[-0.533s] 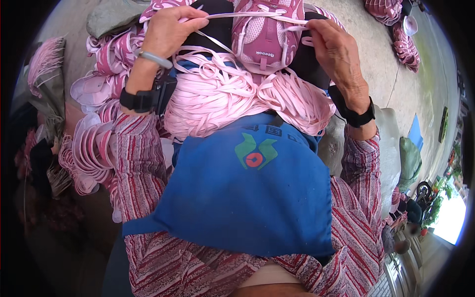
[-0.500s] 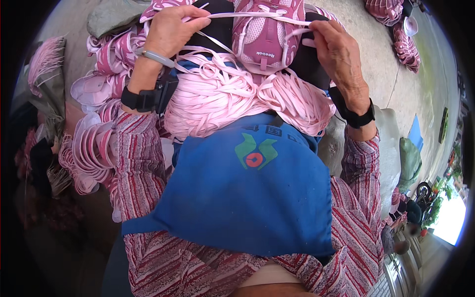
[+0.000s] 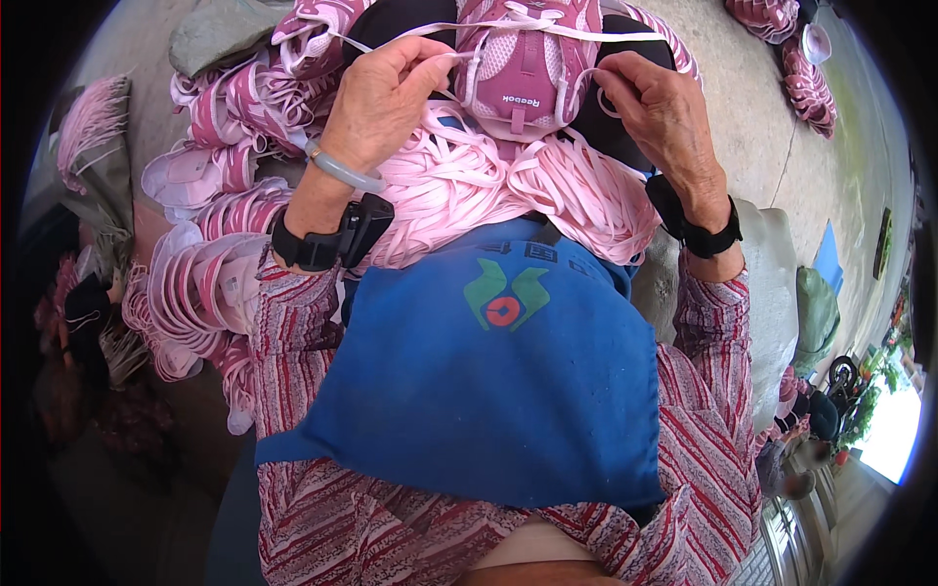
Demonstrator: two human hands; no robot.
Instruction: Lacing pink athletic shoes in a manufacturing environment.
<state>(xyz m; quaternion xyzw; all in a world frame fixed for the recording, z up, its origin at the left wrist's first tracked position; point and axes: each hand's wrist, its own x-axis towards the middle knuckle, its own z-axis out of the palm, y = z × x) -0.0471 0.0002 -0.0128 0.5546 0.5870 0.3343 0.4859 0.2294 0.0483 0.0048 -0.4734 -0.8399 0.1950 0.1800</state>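
A pink and white mesh shoe upper (image 3: 532, 83) sits between my knees, toe end toward me. A pale pink shoelace (image 3: 625, 37) crosses it, its ends lying loose to either side. At the upper's left edge, my left hand (image 3: 391, 103) pinches a thin pale strand, perhaps a lace loop. My right hand (image 3: 664, 117) is closed at the right edge, thumb and finger on a thin pink lace loop (image 3: 589, 80). Below the upper, a thick heap of pale pink laces (image 3: 449, 186) covers my lap above the blue apron (image 3: 498, 391).
Stacked pink shoe uppers (image 3: 210, 283) line my left side, with a grey-green bundle (image 3: 220, 37) beyond them. More uppers (image 3: 809, 93) lie on the concrete floor (image 3: 752, 107) at far right. A bunch of pink laces (image 3: 93, 132) hangs at far left.
Both hands have let go of the stretched crossing lace and come down toward the upper's sides. My left hand moved right and nearer; my right hand shifted slightly nearer.
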